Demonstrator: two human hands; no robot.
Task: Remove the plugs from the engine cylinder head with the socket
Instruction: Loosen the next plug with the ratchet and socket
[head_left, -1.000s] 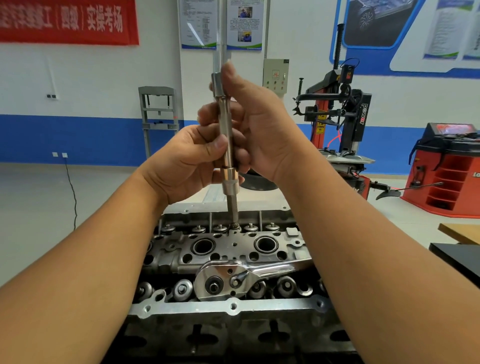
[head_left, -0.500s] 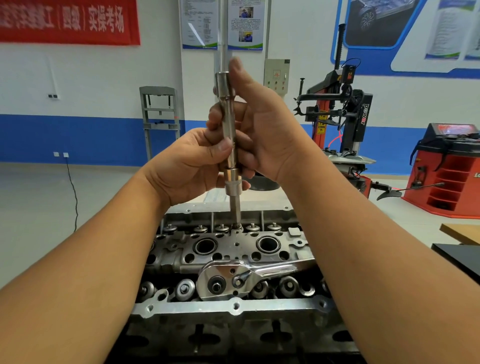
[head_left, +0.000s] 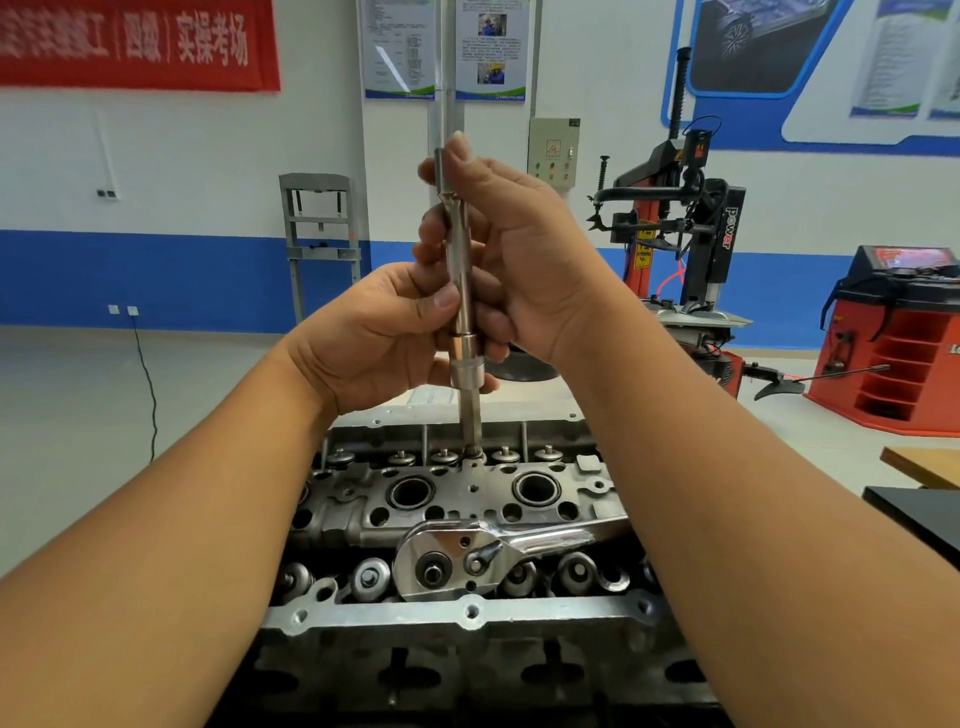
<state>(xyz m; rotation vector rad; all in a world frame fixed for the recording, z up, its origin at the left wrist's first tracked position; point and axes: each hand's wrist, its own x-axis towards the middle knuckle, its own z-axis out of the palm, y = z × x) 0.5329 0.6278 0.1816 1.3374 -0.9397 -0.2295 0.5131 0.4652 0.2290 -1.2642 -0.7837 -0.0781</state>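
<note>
A long silver socket extension (head_left: 459, 280) stands upright, its lower tip seated on a plug (head_left: 474, 451) at the far side of the grey engine cylinder head (head_left: 467, 499). My left hand (head_left: 374, 343) pinches the shaft near its middle with thumb and fingers. My right hand (head_left: 514, 260) grips the upper part, thumb up along the top end. A chrome ratchet wrench (head_left: 467, 556) lies flat across the head, nearer to me, with neither hand on it.
Two round open bores (head_left: 411, 492) (head_left: 537, 488) show in the head. A red-and-black tyre machine (head_left: 680, 234) and a red cabinet (head_left: 904, 343) stand at the right. A wooden bench edge (head_left: 919, 465) and dark surface (head_left: 914, 512) lie right.
My right hand has shifted a little higher on the extension, its thumb now near the top end. The tool still stands on the same plug; the ratchet has not moved.
</note>
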